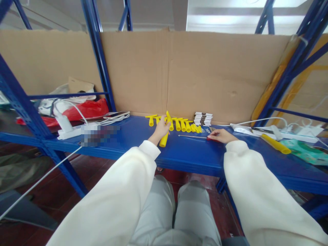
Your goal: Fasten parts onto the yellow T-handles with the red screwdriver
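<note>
Head view: the left hand (160, 129) is closed round a yellow T-shaped piece (164, 140), its fingers wrapped over the middle, so that part of the outline is hidden. The right hand (217, 135) is clamped with the fingertips on the red handle of a screwdriver (193, 137). Relation noted: the screwdriver's long axis runs crosswise, nearly level with the shelf edge, its tip pointing left toward the held yellow piece; tip and piece stand apart. The yellow piece's long axis runs roughly front to back, slightly tilted, close to square with the shaft, its wide end toward the person. The left hand is the nearer to the row of yellow T-shaped pieces (182, 126) that stands just beyond it; smaller yellow pieces (196, 128) lie at the row's right end, near the screwdriver. Behind these sits a stack of white strips with dark bands (203, 119). All rest on a blue metal shelf (192, 148), backed by a cardboard panel (217, 75). To the far right lie a single yellow tube (276, 144) and a green packet (307, 150); to the left, a white power strip (77, 131), a phone (116, 115) and a red bag (88, 111). Blue uprights (96, 51) frame the bay.
</note>
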Demonstrator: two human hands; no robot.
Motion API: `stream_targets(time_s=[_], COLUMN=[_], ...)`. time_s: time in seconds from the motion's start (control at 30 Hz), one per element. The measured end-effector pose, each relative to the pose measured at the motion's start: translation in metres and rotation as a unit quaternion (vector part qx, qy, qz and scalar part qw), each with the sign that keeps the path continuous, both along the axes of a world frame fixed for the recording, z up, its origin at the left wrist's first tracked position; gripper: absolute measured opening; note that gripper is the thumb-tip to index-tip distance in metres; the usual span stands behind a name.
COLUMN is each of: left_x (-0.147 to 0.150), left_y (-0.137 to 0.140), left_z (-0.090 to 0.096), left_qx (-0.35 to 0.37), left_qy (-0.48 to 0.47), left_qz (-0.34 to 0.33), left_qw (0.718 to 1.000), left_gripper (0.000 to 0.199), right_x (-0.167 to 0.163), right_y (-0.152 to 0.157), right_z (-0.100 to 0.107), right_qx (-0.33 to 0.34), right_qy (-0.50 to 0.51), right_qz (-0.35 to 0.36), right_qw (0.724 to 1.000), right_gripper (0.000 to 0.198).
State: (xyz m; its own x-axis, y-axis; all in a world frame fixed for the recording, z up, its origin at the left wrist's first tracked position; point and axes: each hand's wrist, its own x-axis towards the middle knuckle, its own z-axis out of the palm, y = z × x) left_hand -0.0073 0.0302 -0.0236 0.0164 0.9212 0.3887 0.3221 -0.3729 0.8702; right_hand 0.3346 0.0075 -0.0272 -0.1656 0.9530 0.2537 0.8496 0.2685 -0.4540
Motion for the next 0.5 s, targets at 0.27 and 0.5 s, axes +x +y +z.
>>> stream_targets(time_s=[0.27,0.5], left_x=[0.0026,0.006], left_y=[-0.0034,-0.0042], left_z=[0.0,-0.0042], left_qx=[-0.032,-0.076], left_qy=[0.021,0.029], left_qz=[-0.022,-0.048], left_qw=[0.999,0.996], left_gripper=[0.043,0.048], right_x=[-0.0024,-0.0013], right_y=[-0.0025,0.0008], right_z=[-0.0016,-0.004], right_qx=[-0.023,-0.038], right_qy=[0.044,0.041], right_qz=[0.015,0.038], right_qw=[0.999,0.998], right_gripper=[0.048,0.036])
